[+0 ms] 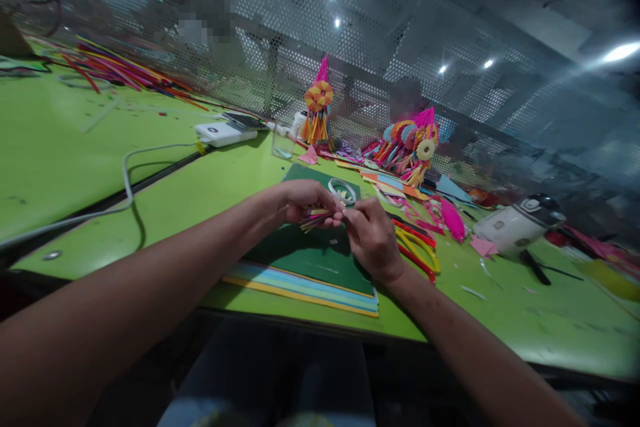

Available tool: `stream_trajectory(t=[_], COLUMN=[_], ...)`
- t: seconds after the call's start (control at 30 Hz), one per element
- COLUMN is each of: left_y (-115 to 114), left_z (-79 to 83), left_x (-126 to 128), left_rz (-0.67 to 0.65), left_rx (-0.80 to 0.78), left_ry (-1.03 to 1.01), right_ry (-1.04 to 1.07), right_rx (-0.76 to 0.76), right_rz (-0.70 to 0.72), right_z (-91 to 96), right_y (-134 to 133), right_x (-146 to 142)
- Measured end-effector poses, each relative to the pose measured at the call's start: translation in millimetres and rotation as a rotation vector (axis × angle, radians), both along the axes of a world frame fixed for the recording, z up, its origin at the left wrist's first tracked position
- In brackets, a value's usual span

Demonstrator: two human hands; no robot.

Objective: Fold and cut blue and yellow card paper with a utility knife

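Note:
My left hand (309, 201) is closed around a small bundle of thin coloured paper strips (313, 221), whose loose ends fan out below the fingers. My right hand (373, 235) meets it at the fingertips, thumb and forefinger pinched at the bundle's other end. What lies in that pinch is too small to make out. Both hands are over a dark green sheet (300, 252), which tops a pile of coloured sheets (305, 290). Just behind the fingers sits a clear tape roll (342, 191). Scissors with yellow and red handles (420, 250) lie beside my right wrist.
Tasselled paper decorations (319, 100) and a heap of similar ones (413, 140) are at the back. A clear cup (284, 140) and a white power bank (225, 132) with a cable stand left. A white bottle-like container (517, 223) and a pink balloon-shaped piece (453, 219) lie right.

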State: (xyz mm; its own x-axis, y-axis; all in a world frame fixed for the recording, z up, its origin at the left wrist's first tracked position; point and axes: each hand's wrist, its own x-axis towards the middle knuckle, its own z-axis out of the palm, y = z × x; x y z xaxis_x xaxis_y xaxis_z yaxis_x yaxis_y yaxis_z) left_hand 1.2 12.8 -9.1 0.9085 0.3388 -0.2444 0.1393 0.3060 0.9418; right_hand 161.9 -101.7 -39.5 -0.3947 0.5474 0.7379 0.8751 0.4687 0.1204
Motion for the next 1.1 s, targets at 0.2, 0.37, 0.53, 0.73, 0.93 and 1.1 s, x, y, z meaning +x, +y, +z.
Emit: stream_trajectory(t=[0.2,0.37,0.53,0.73,0.93,1.1], left_y=[0,-5,-9,-10,-11,-9], left_z=[-2.4,-0.6,0.4,-1.5,-5.9,-11.3], left_x=[1,1,1,4,7,10], left_rz=[0.024,0.068,0.099,0.121,0.172,0.184], left_rx=[-0.045,0.065,0.195,0.286,0.31,0.34], left_ry=[-0.017,0.002,0.033,0.024,-0.008,-0.054], right_ry=[-0.01,0.036,0.093,0.103,0.108,0.207], right_rx=[-0.004,-0.026,0.007,0.006,-0.02,-0.089], right_rz=[0.046,0.092,0.139,0.125,0.122,0.122], right_z=[-2.6,-3.1,-3.7,-5.5,-4.9,-4.4], right_y=[1,0,0,2,1,1], right_x=[6,6,6,7,8,6])
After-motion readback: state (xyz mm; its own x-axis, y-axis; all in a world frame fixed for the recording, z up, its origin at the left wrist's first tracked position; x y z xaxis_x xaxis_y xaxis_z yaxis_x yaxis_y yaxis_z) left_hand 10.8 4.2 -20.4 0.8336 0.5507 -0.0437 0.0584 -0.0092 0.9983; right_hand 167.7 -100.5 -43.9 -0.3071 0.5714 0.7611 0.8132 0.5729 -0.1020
